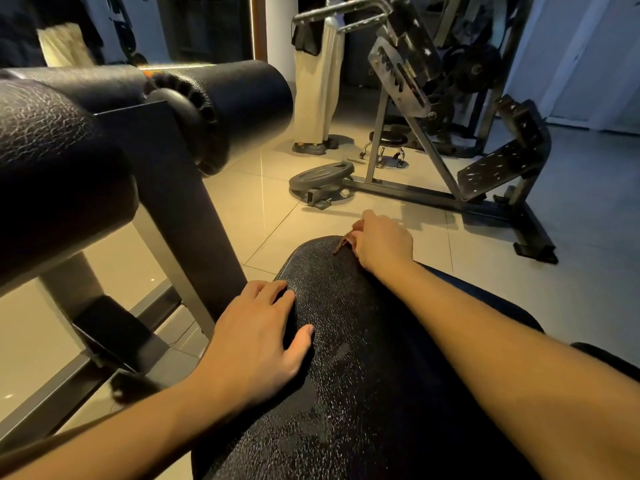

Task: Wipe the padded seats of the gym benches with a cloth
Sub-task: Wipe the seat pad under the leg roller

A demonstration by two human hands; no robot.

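Observation:
A black, cracked padded bench seat (pixel 349 368) runs from the bottom of the view up to the middle. My left hand (pixel 258 336) lies flat on its left edge, fingers spread, holding nothing. My right hand (pixel 381 242) rests at the seat's far end, closed over a small reddish-brown cloth (pixel 343 243); only a corner of the cloth shows beside my fingers. Damp-looking streaks shine on the pad between my arms.
Black roller pads (pixel 221 105) on a steel frame (pixel 180 202) stand close on the left. A weight plate (pixel 320 178) lies on the tiled floor ahead. A machine (pixel 450 133) and small stool (pixel 388 140) stand behind. A person in beige trousers (pixel 317 84) stands beyond.

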